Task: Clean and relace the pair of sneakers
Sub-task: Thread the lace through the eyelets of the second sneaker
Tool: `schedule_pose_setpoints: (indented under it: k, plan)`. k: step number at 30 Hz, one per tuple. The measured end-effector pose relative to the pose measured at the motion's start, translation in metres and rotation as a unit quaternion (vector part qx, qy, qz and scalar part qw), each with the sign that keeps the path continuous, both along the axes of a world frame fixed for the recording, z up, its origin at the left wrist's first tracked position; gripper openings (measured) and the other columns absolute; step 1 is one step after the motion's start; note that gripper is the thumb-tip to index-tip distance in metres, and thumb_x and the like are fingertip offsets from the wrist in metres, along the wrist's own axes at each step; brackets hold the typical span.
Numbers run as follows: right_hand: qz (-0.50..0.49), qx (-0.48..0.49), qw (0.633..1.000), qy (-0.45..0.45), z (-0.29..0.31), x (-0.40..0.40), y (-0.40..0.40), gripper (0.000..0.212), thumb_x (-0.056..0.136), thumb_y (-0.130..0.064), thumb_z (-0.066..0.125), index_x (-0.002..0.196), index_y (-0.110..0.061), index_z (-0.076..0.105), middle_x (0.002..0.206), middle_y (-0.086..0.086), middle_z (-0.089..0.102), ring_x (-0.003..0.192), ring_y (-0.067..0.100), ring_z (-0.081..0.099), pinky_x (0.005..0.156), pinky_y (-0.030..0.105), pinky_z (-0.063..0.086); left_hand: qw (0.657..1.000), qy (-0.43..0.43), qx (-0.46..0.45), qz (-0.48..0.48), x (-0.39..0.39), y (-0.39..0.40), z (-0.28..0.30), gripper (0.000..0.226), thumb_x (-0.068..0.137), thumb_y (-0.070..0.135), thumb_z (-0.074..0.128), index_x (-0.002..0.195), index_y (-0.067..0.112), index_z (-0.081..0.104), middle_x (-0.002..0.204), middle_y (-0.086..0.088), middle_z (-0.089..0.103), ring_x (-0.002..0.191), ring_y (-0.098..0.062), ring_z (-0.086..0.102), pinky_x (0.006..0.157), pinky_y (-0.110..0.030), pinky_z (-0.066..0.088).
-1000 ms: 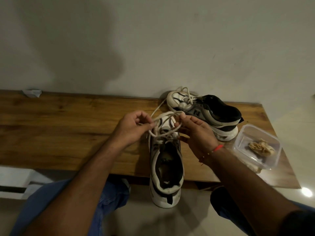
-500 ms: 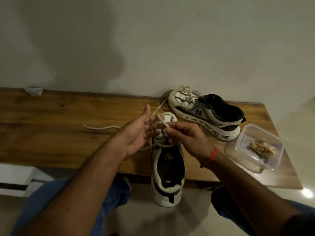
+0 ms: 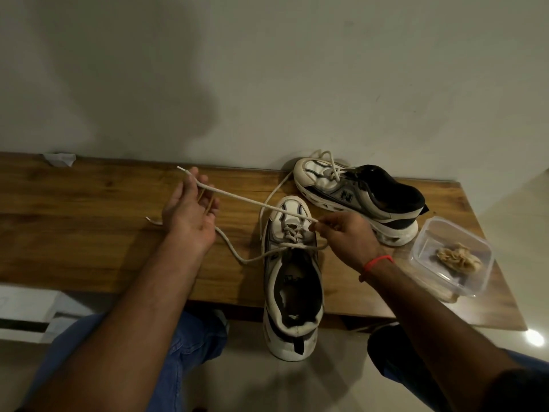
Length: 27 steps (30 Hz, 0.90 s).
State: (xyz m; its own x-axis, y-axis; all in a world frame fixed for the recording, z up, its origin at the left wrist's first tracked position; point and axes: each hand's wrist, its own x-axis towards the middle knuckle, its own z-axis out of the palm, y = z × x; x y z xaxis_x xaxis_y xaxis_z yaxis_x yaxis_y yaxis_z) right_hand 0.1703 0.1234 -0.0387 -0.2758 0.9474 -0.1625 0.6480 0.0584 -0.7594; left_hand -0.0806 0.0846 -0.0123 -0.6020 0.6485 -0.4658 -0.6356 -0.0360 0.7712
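In the head view, the near sneaker (image 3: 292,275) lay on the wooden table (image 3: 89,221) with its toe toward the wall and its heel jutting past the front edge, over the floor. Its insole bore dark printing too dim to read. The second sneaker (image 3: 359,197) lay behind it and to the right, turned side-on, with a blocky logo on its flank that read as an "N"; any smaller lettering could not be made out. Its own lace trailed loosely off the toe and down beside the near shoe.

The left hand (image 3: 188,215) hovered over the table, palm turned up, fingers loosely curled, with one end of the lace (image 3: 252,202) drawn taut between thumb and fingers; exactly how the fingers (image 3: 209,200) pinched it was hard to see. The right hand (image 3: 347,236), wearing a red thread at the wrist, pinched the same lace just beside the upper eyelets of the near sneaker. The other end of the lace looped across the table and vanished behind the left wrist, its tip showing beyond.

A clear plastic container (image 3: 451,257) sat at the right end of the table, holding a crumpled tan wad (image 3: 459,258) whose nature was unclear. A small white scrap (image 3: 59,159) lay by the wall.
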Motion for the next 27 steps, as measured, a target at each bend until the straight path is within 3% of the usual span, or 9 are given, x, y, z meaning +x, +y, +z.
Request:
schedule_pose_setpoints:
  k: [4,8,10,13,14,16,20,23,27]
  plan:
    - [0.013,0.033,0.997,-0.069,-0.006,0.003,0.005,0.017,0.097,-0.030,0.060,0.101,-0.023,0.075,0.104,-0.003,0.058,0.095,0.010,0.053,0.074,0.025,0.044,0.999,0.023,0.028,0.015,-0.003,0.001,0.001,0.024,0.100,0.020,0.062,0.121,0.028,0.070,0.112,0.003,0.074,0.102,-0.014,0.071,0.077,-0.029,0.055]
    - [0.048,0.009,0.996,-0.075,-0.003,0.003,0.003,0.019,0.099,-0.028,0.058,0.107,-0.021,0.074,0.098,-0.007,0.066,0.085,0.000,0.056,0.067,0.015,0.044,0.998,0.004,0.052,0.031,-0.004,0.000,0.005,0.023,0.095,0.024,0.070,0.117,0.023,0.072,0.112,0.000,0.074,0.104,-0.017,0.073,0.077,-0.031,0.059]
    - [0.063,0.015,0.995,-0.077,0.001,0.002,0.001,0.020,0.099,-0.026,0.058,0.111,-0.022,0.073,0.101,-0.008,0.069,0.086,-0.003,0.057,0.072,0.020,0.051,0.997,0.020,0.064,0.040,-0.001,0.000,0.008,0.019,0.094,0.026,0.071,0.112,0.021,0.072,0.108,-0.001,0.074,0.103,-0.018,0.074,0.080,-0.031,0.060]
    - [0.134,-0.057,0.974,0.173,0.014,0.000,-0.005,0.052,0.095,-0.014,0.062,0.142,-0.035,0.050,0.139,-0.013,0.057,0.128,0.003,0.051,0.106,0.038,0.046,0.989,0.105,0.075,0.069,0.003,0.003,0.010,0.011,0.096,0.025,0.069,0.106,0.021,0.071,0.098,0.002,0.073,0.095,-0.015,0.074,0.076,-0.028,0.058]
    - [0.162,-0.092,0.947,0.262,0.019,-0.001,-0.007,0.069,0.094,-0.010,0.062,0.150,-0.041,0.035,0.150,-0.017,0.045,0.139,0.002,0.040,0.111,0.037,0.038,0.983,0.143,0.081,0.086,0.003,0.004,0.010,0.009,0.097,0.022,0.068,0.104,0.021,0.071,0.094,0.003,0.073,0.091,-0.014,0.072,0.074,-0.027,0.057]
    - [0.185,-0.117,0.923,0.316,0.025,-0.003,-0.007,0.080,0.094,-0.007,0.061,0.154,-0.044,0.021,0.154,-0.018,0.039,0.141,-0.001,0.036,0.112,0.034,0.035,0.964,0.223,0.095,0.107,0.003,0.005,0.010,0.010,0.096,0.016,0.069,0.106,0.017,0.072,0.087,0.006,0.074,0.085,-0.010,0.070,0.073,-0.025,0.056]
    - [0.109,-0.031,0.989,0.097,0.021,-0.002,-0.008,0.042,0.093,-0.035,0.065,0.133,-0.036,0.052,0.114,-0.011,0.064,0.109,0.009,0.062,0.084,0.026,0.056,0.934,0.350,0.072,-0.002,0.013,0.000,0.009,0.013,0.092,0.017,0.073,0.105,0.018,0.073,0.091,0.004,0.076,0.085,-0.006,0.071,0.077,-0.022,0.057]
    - [0.161,-0.022,0.982,-0.095,0.014,0.000,-0.009,0.037,0.085,-0.059,0.063,0.110,-0.033,0.055,0.098,-0.012,0.060,0.088,0.006,0.060,0.071,0.026,0.056,0.851,0.486,0.011,-0.197,0.029,-0.006,0.002,0.012,0.092,0.027,0.073,0.104,0.025,0.074,0.103,0.010,0.074,0.096,-0.001,0.069,0.079,-0.019,0.056]
    - [0.174,-0.027,0.973,-0.147,0.015,0.000,-0.012,0.033,0.085,-0.057,0.065,0.106,-0.032,0.057,0.100,-0.011,0.062,0.088,0.005,0.059,0.075,0.029,0.056,0.689,0.602,-0.044,-0.401,0.048,-0.012,-0.012,0.012,0.087,0.034,0.075,0.093,0.024,0.075,0.119,0.012,0.059,0.113,-0.005,0.054,0.091,-0.026,0.048]
